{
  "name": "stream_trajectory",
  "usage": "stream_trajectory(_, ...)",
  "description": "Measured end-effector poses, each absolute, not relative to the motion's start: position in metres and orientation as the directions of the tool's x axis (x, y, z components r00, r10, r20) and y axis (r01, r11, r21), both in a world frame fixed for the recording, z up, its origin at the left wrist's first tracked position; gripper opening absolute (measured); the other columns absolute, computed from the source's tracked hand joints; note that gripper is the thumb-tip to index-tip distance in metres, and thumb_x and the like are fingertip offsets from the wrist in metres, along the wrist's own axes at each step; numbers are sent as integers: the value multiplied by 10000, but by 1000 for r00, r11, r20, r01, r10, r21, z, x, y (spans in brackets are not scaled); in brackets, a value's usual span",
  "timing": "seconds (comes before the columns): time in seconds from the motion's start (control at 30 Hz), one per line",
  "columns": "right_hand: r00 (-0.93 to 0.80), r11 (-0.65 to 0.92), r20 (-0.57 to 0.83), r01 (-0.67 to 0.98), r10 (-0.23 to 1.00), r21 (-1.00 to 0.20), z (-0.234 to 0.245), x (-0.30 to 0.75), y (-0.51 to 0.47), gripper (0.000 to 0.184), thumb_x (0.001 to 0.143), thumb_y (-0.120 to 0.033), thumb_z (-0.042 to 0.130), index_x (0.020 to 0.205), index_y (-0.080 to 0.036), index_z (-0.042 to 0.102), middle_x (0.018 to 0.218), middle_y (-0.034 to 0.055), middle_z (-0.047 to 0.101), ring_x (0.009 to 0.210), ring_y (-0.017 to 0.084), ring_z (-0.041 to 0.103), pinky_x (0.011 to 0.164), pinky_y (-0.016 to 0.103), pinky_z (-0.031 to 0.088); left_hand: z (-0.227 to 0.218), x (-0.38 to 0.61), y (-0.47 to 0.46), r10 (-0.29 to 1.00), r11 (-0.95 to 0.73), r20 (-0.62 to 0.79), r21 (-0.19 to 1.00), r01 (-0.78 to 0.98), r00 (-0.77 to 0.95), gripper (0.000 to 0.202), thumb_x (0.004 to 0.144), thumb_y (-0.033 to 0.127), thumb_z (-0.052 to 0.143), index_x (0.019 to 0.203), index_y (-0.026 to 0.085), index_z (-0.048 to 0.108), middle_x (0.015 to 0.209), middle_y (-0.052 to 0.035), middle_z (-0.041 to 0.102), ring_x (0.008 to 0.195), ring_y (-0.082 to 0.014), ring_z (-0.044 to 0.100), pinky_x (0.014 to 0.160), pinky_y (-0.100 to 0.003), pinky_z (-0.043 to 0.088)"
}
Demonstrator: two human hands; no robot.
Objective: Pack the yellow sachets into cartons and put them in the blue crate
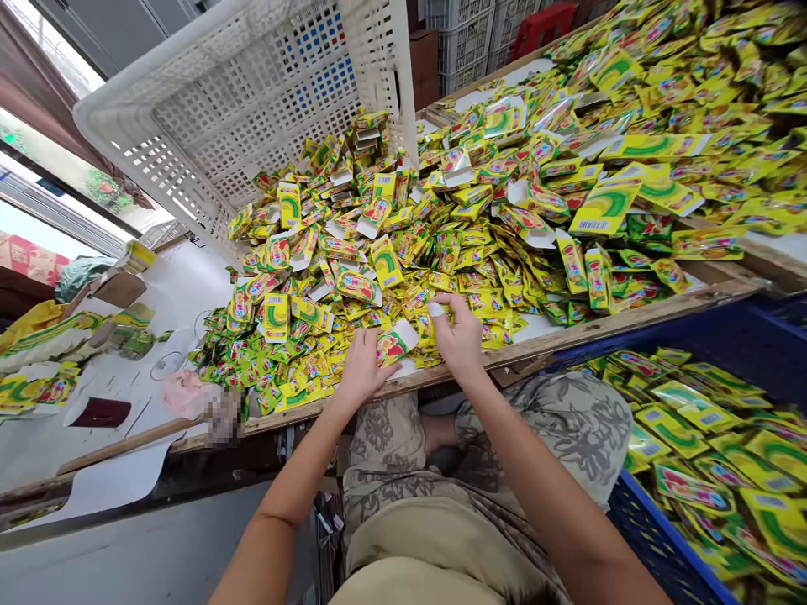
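My left hand (361, 368) is near the table's front edge, its fingers closed around a small yellow, green and red box (396, 343). The box's white end flap points toward my right hand. My right hand (459, 338) is just to the right, fingers curled in a pinch over the yellow sachets (492, 334). Something white, perhaps a cover, shows at a fingertip. Whatever lies between those fingers, if anything, cannot be made out. Beyond both hands is a heap of similar small boxes (386, 262), several with white flaps raised. Green sachets (230, 349) lie at the heap's left end.
A white plastic crate (252, 101) lies tipped, its mouth toward the heap. More boxes and sachets (693, 101) cover the table at right. A blue crate (661, 538) of filled-looking boxes stands low on my right. A wooden strip (598, 326) edges the table.
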State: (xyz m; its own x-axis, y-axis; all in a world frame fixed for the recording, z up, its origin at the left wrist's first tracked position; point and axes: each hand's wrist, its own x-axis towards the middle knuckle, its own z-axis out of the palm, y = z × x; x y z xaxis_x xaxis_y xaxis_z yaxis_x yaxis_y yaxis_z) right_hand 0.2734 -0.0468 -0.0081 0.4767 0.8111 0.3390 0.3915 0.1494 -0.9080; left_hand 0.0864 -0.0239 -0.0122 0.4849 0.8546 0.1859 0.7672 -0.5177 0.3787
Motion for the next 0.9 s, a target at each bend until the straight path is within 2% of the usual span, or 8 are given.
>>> stream_trajectory(0.1,428,190,450,524,784,-830,-9,268,-33,260,926,-406,398,921,-217,577,885,54,637,797,193,573,738,291,413,-15,95,-32,827,-562,269,379,735,494,618,695,391,721,1199,189,423,1127,-112,532,1052,-277,534,884,-411,447)
stream_trajectory(0.2,320,215,494,621,808,-754,-17,263,-32,257,935,-382,387,907,-210,576,896,75,630,839,201,570,726,282,395,-18,98,-37,830,-550,343,379,744,439,594,708,372,711,1193,182,428,1105,-118,567,1031,-277,556,870,-409,454)
stream_trajectory(0.43,179,185,499,783,848,-594,-15,264,-41,271,928,-330,400,749,-204,559,712,53,589,719,190,522,653,281,323,-22,99,-39,851,-510,373,417,753,370,544,712,326,707,1172,193,450,1091,-102,574,1029,-265,559,877,-401,458)
stream_trajectory(0.6,-25,263,439,831,898,-490,-7,269,-37,186,896,-273,430,794,-206,570,784,58,624,746,192,543,604,276,303,-25,99,-42,855,-505,359,413,758,374,533,721,340,700,1174,205,454,1086,-100,580,1031,-269,559,865,-404,459)
stream_trajectory(0.67,-93,292,390,822,916,-490,-3,269,-35,165,893,-246,420,851,-200,573,831,67,639,770,201,561,607,278,314,-27,100,-44,854,-505,362,402,764,373,548,727,357,695,1190,204,446,1095,-106,574,1041,-275,553,867,-408,456)
stream_trajectory(0.77,-135,318,346,771,929,-552,4,266,-32,172,882,-230,435,992,-186,561,898,85,659,811,218,589,638,279,349,-31,104,-46,851,-505,371,385,773,371,585,732,409,689,1209,187,434,1104,-124,563,1043,-286,541,869,-420,449)
stream_trajectory(0.9,-135,324,316,656,939,-682,12,268,-25,301,847,-301,513,1120,-175,525,899,81,663,773,221,607,658,281,390,-37,109,-45,876,-451,386,442,776,290,690,678,462,731,1223,175,420,1097,-127,545,1035,-290,526,875,-431,440)
